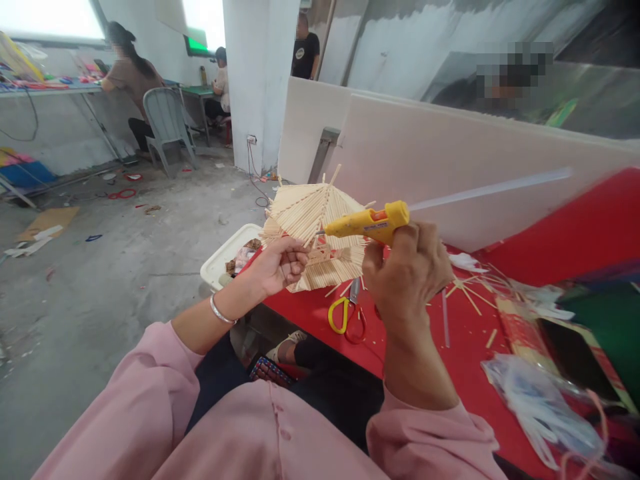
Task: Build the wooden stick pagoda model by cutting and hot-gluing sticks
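A yellow hot glue gun (367,223) is gripped in my right hand (407,273), a clear glue stick (490,190) jutting from its back end. Its nozzle points left, close to a model (310,213) built of thin pale wooden sticks with a sloped, roof-like top. My left hand (285,263) is at the model's near side, thumb and fingers pinched together. Whatever lies between those fingertips is too small to make out. Below the model, scissors (345,317) with yellow and red handles rest on the red table (365,347).
Loose sticks (465,293), a phone (575,357) and a plastic bag (540,407) lie on the table's right side. White boards (450,160) stand behind it. A white tub (230,250) is at the left edge. Other people (133,73) sit farther back near a chair (167,120).
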Demonstrator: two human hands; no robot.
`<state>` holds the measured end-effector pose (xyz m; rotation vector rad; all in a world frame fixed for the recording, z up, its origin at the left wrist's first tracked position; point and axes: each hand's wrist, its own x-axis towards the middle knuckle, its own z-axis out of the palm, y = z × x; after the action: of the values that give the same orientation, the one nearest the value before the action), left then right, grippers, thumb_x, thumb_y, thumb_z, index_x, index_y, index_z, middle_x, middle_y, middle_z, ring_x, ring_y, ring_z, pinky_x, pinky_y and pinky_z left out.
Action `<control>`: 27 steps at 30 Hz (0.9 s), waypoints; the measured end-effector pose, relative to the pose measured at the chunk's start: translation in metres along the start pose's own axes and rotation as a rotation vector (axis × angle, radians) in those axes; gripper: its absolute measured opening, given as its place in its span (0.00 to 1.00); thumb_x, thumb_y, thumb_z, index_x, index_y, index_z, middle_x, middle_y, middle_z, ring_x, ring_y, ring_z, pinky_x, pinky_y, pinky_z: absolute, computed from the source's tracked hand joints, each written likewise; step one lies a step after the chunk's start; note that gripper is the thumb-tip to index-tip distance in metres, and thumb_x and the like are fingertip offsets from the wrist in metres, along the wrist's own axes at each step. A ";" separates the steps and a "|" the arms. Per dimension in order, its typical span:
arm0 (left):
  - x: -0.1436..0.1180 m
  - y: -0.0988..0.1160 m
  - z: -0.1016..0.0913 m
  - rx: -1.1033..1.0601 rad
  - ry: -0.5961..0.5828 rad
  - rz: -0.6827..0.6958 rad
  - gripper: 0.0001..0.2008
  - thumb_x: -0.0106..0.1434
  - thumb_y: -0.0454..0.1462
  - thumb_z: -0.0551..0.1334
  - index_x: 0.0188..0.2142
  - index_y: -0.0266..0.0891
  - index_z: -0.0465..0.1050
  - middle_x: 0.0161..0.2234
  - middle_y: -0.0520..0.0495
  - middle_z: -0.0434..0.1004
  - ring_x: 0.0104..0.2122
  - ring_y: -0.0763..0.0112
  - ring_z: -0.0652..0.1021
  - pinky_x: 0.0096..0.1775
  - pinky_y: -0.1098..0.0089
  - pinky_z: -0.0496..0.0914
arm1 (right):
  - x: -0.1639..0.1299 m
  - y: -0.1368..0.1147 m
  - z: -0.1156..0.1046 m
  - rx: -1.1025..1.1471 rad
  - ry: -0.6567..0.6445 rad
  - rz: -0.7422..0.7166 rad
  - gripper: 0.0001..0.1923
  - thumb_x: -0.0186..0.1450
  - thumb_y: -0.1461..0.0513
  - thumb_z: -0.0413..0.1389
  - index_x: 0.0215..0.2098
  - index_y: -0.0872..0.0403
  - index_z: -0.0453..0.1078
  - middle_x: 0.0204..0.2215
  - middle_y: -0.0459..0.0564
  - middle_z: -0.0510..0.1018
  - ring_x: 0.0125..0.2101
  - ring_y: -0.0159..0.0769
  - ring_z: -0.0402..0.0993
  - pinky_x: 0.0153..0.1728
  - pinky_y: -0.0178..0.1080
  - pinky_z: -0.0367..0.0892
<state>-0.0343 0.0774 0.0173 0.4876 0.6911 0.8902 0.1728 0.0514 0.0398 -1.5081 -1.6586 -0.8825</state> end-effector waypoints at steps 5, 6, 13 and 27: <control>0.003 -0.001 -0.003 -0.014 0.009 -0.005 0.06 0.55 0.35 0.64 0.28 0.31 0.74 0.19 0.50 0.73 0.13 0.83 0.65 0.16 0.79 0.53 | -0.001 0.000 -0.003 0.001 -0.051 0.022 0.14 0.66 0.62 0.52 0.48 0.57 0.70 0.41 0.58 0.75 0.35 0.42 0.69 0.35 0.43 0.60; 0.003 -0.002 -0.004 -0.016 0.008 -0.004 0.06 0.55 0.35 0.64 0.28 0.32 0.74 0.19 0.50 0.73 0.14 0.83 0.65 0.16 0.79 0.53 | -0.001 0.000 -0.003 0.002 -0.061 0.028 0.15 0.66 0.62 0.52 0.49 0.57 0.70 0.41 0.58 0.75 0.36 0.42 0.69 0.35 0.43 0.61; 0.004 -0.003 -0.006 -0.030 -0.015 -0.009 0.05 0.55 0.34 0.64 0.28 0.31 0.74 0.20 0.50 0.74 0.13 0.84 0.65 0.16 0.79 0.54 | -0.003 0.000 -0.001 -0.012 -0.081 0.053 0.15 0.67 0.61 0.51 0.49 0.57 0.70 0.42 0.59 0.75 0.38 0.45 0.71 0.37 0.45 0.63; -0.065 -0.010 -0.050 0.038 0.079 0.167 0.07 0.58 0.35 0.63 0.26 0.34 0.77 0.18 0.51 0.72 0.14 0.80 0.65 0.14 0.79 0.56 | -0.044 0.041 -0.025 0.071 -0.285 0.394 0.22 0.61 0.46 0.59 0.43 0.53 0.64 0.38 0.56 0.72 0.40 0.47 0.71 0.41 0.47 0.67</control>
<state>-0.0935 0.0232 -0.0009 0.5523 0.7476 1.0594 0.2183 0.0109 0.0157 -1.8915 -1.4856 -0.4080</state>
